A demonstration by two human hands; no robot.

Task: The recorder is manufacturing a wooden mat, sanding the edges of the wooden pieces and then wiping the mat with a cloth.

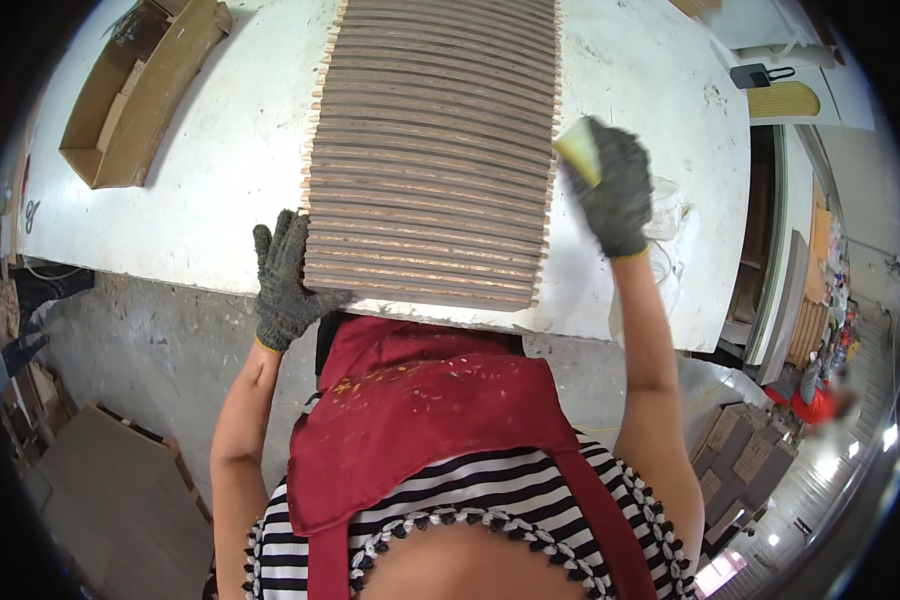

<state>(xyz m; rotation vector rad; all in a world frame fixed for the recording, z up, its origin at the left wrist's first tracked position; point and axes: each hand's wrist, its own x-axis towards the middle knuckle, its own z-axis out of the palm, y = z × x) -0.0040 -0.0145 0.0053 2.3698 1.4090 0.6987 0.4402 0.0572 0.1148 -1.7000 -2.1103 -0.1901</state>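
Observation:
A long stack of grey-brown boards point(430, 150) with notched, pale wood side edges lies on the white table, running away from me. My left hand point(295, 275), in a dark knit glove, rests against the stack's near left corner. Its fingers are stretched up along the side and the thumb lies along the near edge. To the right of the stack, my right hand point(612, 188), gloved the same way and slightly blurred, is closed on a small pale yellow-and-white pad point(579, 153). The pad is close to the notched right edge; whether it touches cannot be told.
The white table point(240, 130) carries an open cardboard box point(140, 100) at the far left. Crumpled clear plastic point(665, 260) lies right of my right wrist. A black tagged item point(760, 76) and a yellow pad point(785, 100) are at the far right. Dark boards point(120, 500) stand lower left.

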